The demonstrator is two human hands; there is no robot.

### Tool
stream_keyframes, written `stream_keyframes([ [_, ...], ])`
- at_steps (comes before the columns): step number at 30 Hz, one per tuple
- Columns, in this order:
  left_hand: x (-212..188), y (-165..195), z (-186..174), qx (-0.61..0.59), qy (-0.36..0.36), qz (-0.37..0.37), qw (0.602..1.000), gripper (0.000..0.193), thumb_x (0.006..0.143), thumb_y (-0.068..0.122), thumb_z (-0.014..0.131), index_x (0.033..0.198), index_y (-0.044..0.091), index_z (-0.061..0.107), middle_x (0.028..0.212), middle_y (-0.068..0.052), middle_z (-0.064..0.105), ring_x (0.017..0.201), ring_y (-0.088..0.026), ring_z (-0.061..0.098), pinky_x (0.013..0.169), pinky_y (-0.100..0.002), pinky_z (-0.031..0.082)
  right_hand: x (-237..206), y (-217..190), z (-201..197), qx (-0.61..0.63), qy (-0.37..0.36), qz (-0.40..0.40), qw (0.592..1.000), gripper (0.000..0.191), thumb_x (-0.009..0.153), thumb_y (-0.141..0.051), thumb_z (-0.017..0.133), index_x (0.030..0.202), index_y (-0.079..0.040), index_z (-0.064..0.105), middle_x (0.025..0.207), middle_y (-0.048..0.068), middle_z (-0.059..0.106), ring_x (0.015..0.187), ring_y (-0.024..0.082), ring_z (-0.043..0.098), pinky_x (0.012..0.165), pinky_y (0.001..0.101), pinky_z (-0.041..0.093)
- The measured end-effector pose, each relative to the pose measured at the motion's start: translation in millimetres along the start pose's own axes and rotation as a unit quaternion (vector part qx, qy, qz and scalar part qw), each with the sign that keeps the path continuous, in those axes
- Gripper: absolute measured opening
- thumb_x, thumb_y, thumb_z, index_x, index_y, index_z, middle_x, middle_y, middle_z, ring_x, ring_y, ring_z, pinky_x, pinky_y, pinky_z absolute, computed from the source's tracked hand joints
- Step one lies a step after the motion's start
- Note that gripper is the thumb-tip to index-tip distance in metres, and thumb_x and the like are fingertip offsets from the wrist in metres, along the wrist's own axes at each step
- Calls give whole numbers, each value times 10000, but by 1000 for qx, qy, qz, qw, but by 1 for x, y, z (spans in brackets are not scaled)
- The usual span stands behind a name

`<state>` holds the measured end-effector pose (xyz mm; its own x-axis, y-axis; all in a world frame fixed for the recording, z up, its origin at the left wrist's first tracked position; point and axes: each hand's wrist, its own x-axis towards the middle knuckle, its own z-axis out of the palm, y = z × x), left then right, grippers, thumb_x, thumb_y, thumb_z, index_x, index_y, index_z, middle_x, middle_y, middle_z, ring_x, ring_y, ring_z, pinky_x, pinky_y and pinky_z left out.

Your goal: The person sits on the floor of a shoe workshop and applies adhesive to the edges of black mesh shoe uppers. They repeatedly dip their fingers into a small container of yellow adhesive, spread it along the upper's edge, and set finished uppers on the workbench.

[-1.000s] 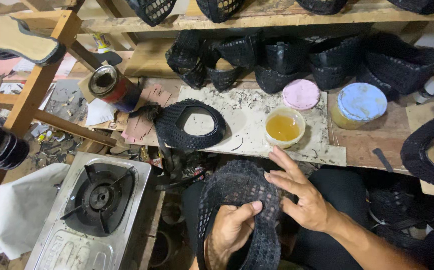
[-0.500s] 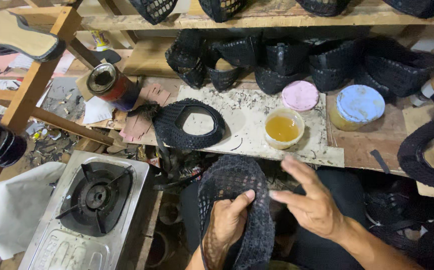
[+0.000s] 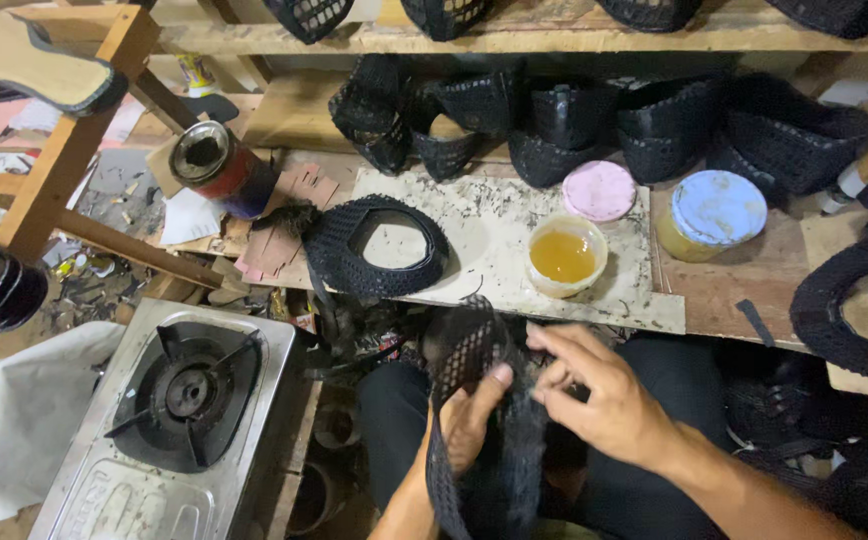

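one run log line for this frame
left hand: inside black mesh upper | right hand: pinching its edge | bench: open cup of yellow liquid

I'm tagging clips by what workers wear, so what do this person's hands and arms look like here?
Both hands are bare: no gloves, rings, watch or wristband show on the left hand or the right hand. The forearms are uncovered as far as the head view shows, with no sleeve edge in sight. The right forearm runs off the bottom right corner, and the left one leaves at the bottom edge.
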<state>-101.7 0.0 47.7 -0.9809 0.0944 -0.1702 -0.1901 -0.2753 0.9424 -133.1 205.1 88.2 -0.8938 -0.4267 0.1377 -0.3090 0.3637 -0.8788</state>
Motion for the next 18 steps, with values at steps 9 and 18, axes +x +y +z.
stream_keyframes([
  [9,8,-17,-17,-106,18,-212,971,318,942,303,616,1072,25,701,937,1,721,808,-86,640,739,-252,501,70,32,-60,-410,83,-121,900,342,699,-323,818,921,-67,765,1403,183,565,1347,420,477,1075,561,374],
  [18,16,-26,-29,-137,36,-183,973,288,939,240,687,693,110,611,567,48,489,449,-63,348,417,-267,231,17,11,-13,-205,21,-236,950,454,762,-180,776,1204,-102,714,1525,204,441,1444,410,404,1178,526,348],
])
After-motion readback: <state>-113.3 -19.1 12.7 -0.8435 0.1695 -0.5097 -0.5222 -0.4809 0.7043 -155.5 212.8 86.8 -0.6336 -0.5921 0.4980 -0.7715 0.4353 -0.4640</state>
